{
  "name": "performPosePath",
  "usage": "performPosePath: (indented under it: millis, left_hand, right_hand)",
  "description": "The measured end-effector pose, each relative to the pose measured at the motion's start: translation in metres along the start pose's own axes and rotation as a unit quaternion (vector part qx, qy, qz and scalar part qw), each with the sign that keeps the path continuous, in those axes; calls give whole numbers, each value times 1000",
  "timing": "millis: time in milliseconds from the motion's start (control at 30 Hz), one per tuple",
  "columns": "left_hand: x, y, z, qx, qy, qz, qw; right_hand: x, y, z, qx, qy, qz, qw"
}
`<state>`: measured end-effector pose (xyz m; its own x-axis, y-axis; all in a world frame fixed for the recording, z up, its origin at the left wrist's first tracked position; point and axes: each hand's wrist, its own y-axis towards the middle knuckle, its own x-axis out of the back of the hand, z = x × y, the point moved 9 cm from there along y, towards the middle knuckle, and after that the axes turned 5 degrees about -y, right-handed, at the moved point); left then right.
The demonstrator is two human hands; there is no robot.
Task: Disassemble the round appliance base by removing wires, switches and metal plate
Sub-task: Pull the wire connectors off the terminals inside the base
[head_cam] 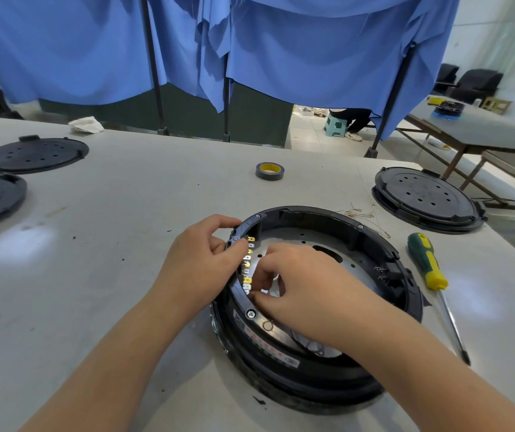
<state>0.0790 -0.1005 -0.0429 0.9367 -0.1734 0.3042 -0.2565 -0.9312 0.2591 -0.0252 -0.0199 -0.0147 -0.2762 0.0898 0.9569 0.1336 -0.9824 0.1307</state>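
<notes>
Round appliance base point(318, 307), near tabletop's front edge; left hand point(200, 260) gripping rim; right hand point(306, 288) pinching switch terminals point(247, 269); risk: tabs snapping if yanked, fingers nicked on metal plate point(306, 244).

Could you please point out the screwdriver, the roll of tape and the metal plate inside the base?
screwdriver point(427, 260): head view, on its green-yellow handle.
roll of tape point(269, 171): head view, on its side wall.
metal plate point(299, 241): head view, on its bare far part.

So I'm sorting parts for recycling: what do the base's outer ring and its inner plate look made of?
The outer ring looks like black moulded plastic, semi-gloss, with moulded ribs. The inner plate looks like bare sheet metal: dull silver-grey with punched holes.
</notes>
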Motion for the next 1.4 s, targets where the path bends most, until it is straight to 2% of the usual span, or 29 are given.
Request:
performPosePath:
  millis: [167, 433, 667, 867, 1033, 1133, 1233, 1400]
  left_hand:
    - [0, 1, 1, -1, -2, -2, 1000]
    - [-2, 1, 2, 7, -7, 12, 1000]
    - [-2, 0, 2, 12, -17, 22, 1000]
    - [-2, 0, 3, 8, -15, 23, 1000]
    - [-3, 0, 6, 11, -21, 24, 999]
    - [-3, 0, 6, 13, -23, 27, 999]
    - [-4, 0, 7, 16, -30, 29, 999]
    - [-3, -1, 7, 17, -36, 27, 999]
  right_hand:
    - [9, 2, -6, -16, 10, 9, 1000]
    - [43, 1, -21, -75, 120, -56, 988]
    - [82, -2, -29, -83, 319, -146, 933]
    - [116, -5, -36, -55, 378, -218, 898]
    - [141, -6, -33, -2, 348, -251, 903]
    - [149, -2, -34, 8, 278, -253, 927]
    - [144, 8, -46, -10, 176, -240, 955]
    - [123, 30, -94, -65, 59, -204, 975]
